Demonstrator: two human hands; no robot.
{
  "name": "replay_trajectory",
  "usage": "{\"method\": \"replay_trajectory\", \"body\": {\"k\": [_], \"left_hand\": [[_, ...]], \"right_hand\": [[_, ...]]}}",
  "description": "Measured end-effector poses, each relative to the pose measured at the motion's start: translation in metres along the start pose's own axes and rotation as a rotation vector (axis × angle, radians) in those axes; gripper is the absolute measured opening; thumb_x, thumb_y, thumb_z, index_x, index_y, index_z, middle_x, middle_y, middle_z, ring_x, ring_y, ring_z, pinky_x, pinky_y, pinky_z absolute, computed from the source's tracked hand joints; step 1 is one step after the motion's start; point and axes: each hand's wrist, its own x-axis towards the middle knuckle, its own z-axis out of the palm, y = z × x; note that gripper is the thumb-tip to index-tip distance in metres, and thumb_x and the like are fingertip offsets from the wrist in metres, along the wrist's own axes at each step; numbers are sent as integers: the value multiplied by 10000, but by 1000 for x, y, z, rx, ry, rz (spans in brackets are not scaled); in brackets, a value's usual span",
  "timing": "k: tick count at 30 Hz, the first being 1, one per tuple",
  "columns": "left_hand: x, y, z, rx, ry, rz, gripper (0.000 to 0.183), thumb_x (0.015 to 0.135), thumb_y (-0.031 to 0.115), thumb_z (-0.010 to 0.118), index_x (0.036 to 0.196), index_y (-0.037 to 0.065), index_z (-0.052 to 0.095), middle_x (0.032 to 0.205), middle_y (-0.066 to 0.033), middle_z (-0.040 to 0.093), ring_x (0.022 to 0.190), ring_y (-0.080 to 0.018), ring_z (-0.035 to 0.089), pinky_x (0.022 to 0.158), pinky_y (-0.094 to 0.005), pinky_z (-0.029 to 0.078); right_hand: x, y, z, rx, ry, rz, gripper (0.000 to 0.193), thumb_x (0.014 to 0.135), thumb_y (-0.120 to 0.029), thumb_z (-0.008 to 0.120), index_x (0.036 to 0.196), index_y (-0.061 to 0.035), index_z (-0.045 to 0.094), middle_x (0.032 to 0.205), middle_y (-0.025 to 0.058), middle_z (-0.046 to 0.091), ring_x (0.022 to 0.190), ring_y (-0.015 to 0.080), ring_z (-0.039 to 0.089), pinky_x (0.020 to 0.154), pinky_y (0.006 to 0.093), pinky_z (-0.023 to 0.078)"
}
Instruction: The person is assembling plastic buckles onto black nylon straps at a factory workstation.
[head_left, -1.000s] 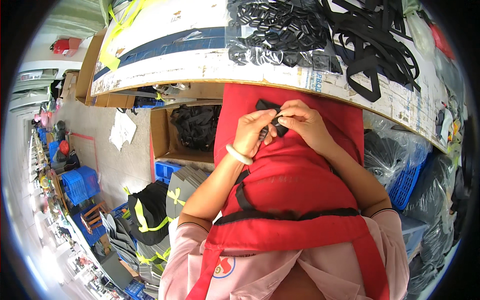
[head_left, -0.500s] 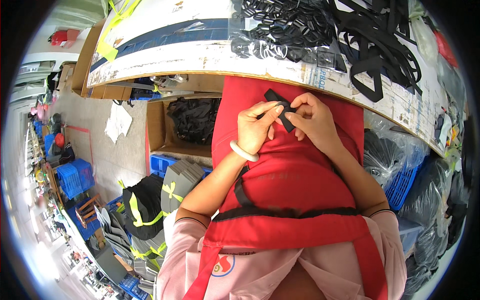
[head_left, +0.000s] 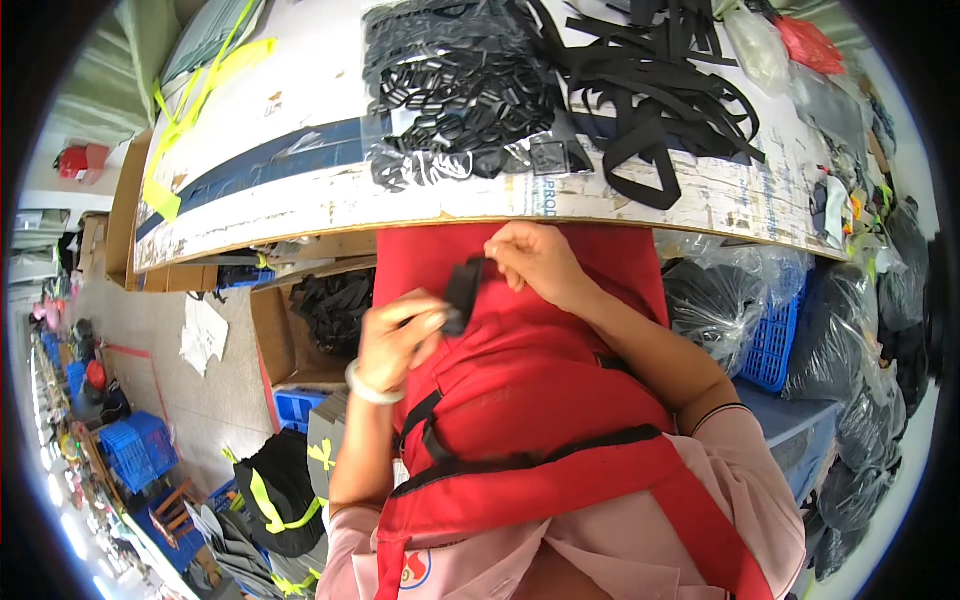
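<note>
A short, folded piece of black webbing strap [head_left: 463,291] is above the red apron [head_left: 520,345] on my lap, slightly blurred. My left hand [head_left: 398,335], with a white bangle at its wrist, pinches the strap's lower end between thumb and fingers. At the strap's upper end is my right hand [head_left: 540,264], its fingers curled and pressed together. Whether those fingertips still grip the webbing or anything small is hidden. On the table beyond lie a heap of black plastic buckles [head_left: 465,100] on clear plastic and a tangle of black straps [head_left: 650,110].
The worn white table [head_left: 300,215] has its edge just beyond my hands. Below it at left stands a cardboard box [head_left: 275,335] of black pieces. Neon yellow strips [head_left: 165,190] hang at the table's left. Plastic bags [head_left: 715,310] and a blue crate [head_left: 775,340] crowd the right.
The view has shifted, so the table shows lower and further left. My hands have moved apart; the strap has gone left with my left hand and is turned the other way.
</note>
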Motion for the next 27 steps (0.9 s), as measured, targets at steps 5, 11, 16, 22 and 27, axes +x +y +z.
{"method": "replay_trajectory", "body": {"k": [5, 11, 16, 22, 27], "left_hand": [[-55, 31, -94, 53, 362, 149, 168, 908, 75, 590, 1046, -10, 634, 786, -54, 569, 451, -72, 444, 412, -200, 335], [-72, -24, -180, -266, 786, 265, 270, 902, 28, 569, 1171, 19, 551, 1119, -125, 608, 973, -195, 608, 825, -297, 529], [-23, -53, -99, -381, 425, 83, 316, 894, -72, 494, 1205, -18, 502, 1161, -157, 577, 982, -273, 629, 858, -364, 560], [16, -45, -26, -251, 236, -19, 276, 930, -53, 451, 1197, -12, 508, 1114, -166, 601, 863, -253, 659, 695, -321, 592], [27, -28, 3, -158, 94, -71, 236, 929, 22, 526, 1162, 0, 558, 995, -119, 607, 791, -191, 635, 545, -266, 568]], "right_hand": [[-17, -37, -51, -499, 351, -276, 141, 901, -164, 610, 934, -29, 636, 731, 14, 598, 618, 70, 547, 558, 224, 450], [-17, -85, -125, -693, 1015, -550, 199, 839, -157, 699, 978, -43, 614, 701, 2, 555, 612, 77, 489, 584, 231, 431], [-25, -71, -170, -539, 1037, -477, 285, 836, -170, 716, 1051, -15, 612, 695, -29, 546, 604, 41, 465, 549, 193, 389], [-6, -50, -146, -155, 791, -373, 180, 841, -149, 704, 933, 0, 663, 684, -27, 589, 613, 27, 506, 551, 181, 401], [-22, -69, -96, -387, 563, -428, 129, 852, -127, 679, 882, -8, 639, 717, -21, 601, 638, 26, 519, 597, 186, 419]]}}
